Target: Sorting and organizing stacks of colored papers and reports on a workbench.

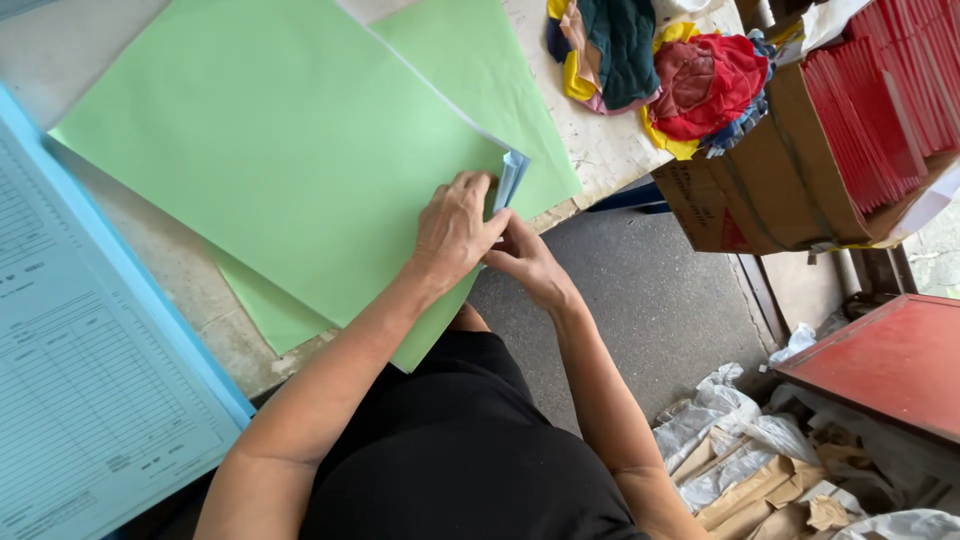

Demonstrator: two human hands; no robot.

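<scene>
There is only one view, from a camera worn on the person's head. It looks steeply down over the chest and both forearms, so the arms run up from the bottom edge toward the middle of the frame. It sits close to the work: the bench (610, 150) fills the upper left, tilted in the frame, while the floor (640, 300) shows on the right. No second view overlaps it.
</scene>
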